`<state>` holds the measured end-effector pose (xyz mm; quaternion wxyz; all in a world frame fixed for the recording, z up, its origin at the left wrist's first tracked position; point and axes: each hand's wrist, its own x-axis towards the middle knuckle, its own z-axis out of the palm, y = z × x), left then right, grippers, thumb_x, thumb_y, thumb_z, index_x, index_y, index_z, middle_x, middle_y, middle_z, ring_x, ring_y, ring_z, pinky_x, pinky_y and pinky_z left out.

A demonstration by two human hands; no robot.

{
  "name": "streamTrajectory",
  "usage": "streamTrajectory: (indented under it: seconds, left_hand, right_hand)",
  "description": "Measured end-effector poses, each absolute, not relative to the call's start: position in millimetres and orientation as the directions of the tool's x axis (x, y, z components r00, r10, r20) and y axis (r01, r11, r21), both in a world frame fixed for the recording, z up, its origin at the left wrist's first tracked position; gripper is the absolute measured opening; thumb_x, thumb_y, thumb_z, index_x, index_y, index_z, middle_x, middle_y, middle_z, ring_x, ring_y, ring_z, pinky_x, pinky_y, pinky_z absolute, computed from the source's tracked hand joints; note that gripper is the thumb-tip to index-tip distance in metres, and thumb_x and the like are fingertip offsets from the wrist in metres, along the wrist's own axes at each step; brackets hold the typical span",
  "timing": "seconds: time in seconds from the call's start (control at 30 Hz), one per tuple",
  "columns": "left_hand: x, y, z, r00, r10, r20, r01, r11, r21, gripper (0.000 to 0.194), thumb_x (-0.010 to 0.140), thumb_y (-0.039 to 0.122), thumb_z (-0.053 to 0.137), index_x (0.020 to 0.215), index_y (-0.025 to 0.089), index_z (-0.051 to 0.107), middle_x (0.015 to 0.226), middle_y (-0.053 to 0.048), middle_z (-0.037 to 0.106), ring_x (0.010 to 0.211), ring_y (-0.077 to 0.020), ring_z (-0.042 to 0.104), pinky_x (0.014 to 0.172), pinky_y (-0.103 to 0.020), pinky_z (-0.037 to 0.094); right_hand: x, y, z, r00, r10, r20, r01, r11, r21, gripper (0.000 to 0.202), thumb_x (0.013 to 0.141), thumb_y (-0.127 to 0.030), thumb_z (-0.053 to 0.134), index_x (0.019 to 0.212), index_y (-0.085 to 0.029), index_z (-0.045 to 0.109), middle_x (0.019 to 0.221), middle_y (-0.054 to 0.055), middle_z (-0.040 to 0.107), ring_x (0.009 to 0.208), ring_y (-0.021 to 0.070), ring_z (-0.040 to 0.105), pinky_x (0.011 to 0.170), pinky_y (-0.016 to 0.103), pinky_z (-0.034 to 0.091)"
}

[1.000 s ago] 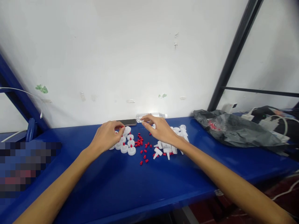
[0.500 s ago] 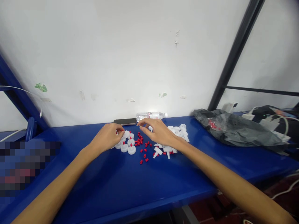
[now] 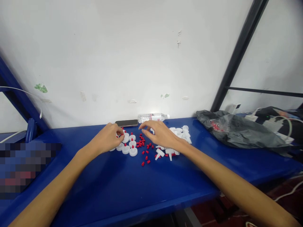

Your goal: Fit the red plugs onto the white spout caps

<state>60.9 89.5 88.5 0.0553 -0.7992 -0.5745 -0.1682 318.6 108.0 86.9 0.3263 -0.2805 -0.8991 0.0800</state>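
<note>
So, from the head view: compared with a second earlier, the left hand (image 3: 109,138) had slid a touch left, and the white cap (image 3: 126,137) at its fingertips, which had looked raised before, now sat lower, in among the capped group. Fingers were bent in a pinch right beside it, but tbh I can't tell if they were gripping it or had already let go. More of the phone (image 3: 126,123) showed behind that hand too. The right hand (image 3: 161,134) had dropped a bit toward the near side, uncovering more of the bottle (image 3: 152,118); its thumb and fingers were curved but well apart, holding nothing I could see. The loose red tips (image 3: 141,142) in the middle looked pretty much unmoved.

Layout-wise, the red-tipped caps (image 3: 133,151) were bunched on the left, mostly standing upright, and the white nozzle caps (image 3: 159,153) were piled on the right, partly hidden under the right wrist.

As for room, a broad strip of blue counter (image 3: 142,189) ran from the red tips to the near edge, between the forearms. Far side was tighter: phone and bottle lay along that edge, close to the wall (image 3: 142,56). More blue showed right of the pile, up to the dark plastic bag (image 3: 243,129).
</note>
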Motion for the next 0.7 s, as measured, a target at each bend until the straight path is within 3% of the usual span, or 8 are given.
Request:
streamTrajectory:
  seconds: [0.1, 0.33, 0.4, 0.5, 0.6, 0.7]
  left_hand:
    - [62, 91, 84, 0.331, 0.872, 0.36, 0.914, -0.391, 0.108, 0.023, 0.081, 0.032, 0.056, 0.071, 0.024, 0.076, 0.087, -0.009, 0.073, 0.087, -0.0277, 0.066, 0.072, -0.034, 0.049]
    - [60, 94, 80, 0.34, 0.872, 0.351, 0.903, -0.407, 0.136, 0.023, 0.081, 0.03, 0.057, 0.072, 0.024, 0.077, 0.082, -0.008, 0.073, 0.078, -0.0247, 0.066, 0.065, -0.032, 0.047]
    - [60, 94, 80, 0.348, 0.873, 0.342, 0.906, -0.408, 0.118, 0.024, 0.081, 0.03, 0.056, 0.073, 0.024, 0.077, 0.083, -0.008, 0.073, 0.08, -0.0251, 0.066, 0.066, -0.032, 0.047]
    - [60, 93, 78, 0.346, 0.878, 0.332, 0.911, -0.399, 0.104, 0.025, 0.082, 0.03, 0.054, 0.077, 0.023, 0.077, 0.085, -0.009, 0.073, 0.082, -0.026, 0.066, 0.069, -0.033, 0.048]
    - [63, 92, 78, 0.319, 0.875, 0.364, 0.918, -0.381, 0.111, 0.028, 0.085, 0.034, 0.053, 0.091, 0.021, 0.078, 0.089, -0.01, 0.072, 0.086, -0.0277, 0.065, 0.074, -0.036, 0.049]
    - [71, 85, 84, 0.332, 0.84, 0.43, 0.906, -0.411, 0.104, 0.028, 0.088, 0.034, 0.051, 0.096, 0.021, 0.075, 0.091, -0.01, 0.071, 0.093, -0.0286, 0.063, 0.08, -0.038, 0.048]
  right_hand:
    - [319, 110, 85, -0.642, 0.554, 0.529, 0.498, 0.827, -0.262, 0.022, 0.098, -0.025, 0.048, 0.11, -0.02, 0.066, 0.106, 0.006, 0.072, 0.089, 0.0194, 0.065, 0.083, 0.036, 0.047]
    - [325, 114, 85, -0.681, 0.566, 0.464, 0.578, 0.805, -0.134, 0.023, 0.097, -0.027, 0.051, 0.099, -0.018, 0.072, 0.099, 0.01, 0.072, 0.087, 0.0229, 0.065, 0.079, 0.037, 0.046]
    - [329, 116, 90, -0.682, 0.601, 0.418, 0.585, 0.791, -0.182, 0.023, 0.096, -0.028, 0.052, 0.097, -0.019, 0.073, 0.091, 0.008, 0.073, 0.082, 0.022, 0.066, 0.075, 0.036, 0.046]
    - [339, 118, 103, -0.71, 0.637, 0.301, 0.54, 0.766, -0.348, 0.019, 0.092, -0.032, 0.06, 0.094, -0.021, 0.076, 0.083, 0.005, 0.075, 0.071, 0.0185, 0.066, 0.067, 0.033, 0.046]
    - [352, 117, 119, -0.788, 0.591, 0.174, 0.428, 0.729, -0.534, 0.021, 0.083, -0.039, 0.072, 0.096, -0.024, 0.078, 0.09, 0.003, 0.076, 0.075, 0.0174, 0.068, 0.065, 0.029, 0.048]
    - [363, 115, 128, -0.868, 0.497, -0.019, 0.398, 0.671, -0.625, 0.039, 0.068, -0.04, 0.085, 0.104, -0.028, 0.077, 0.103, 0.001, 0.077, 0.081, 0.0169, 0.069, 0.065, 0.025, 0.049]
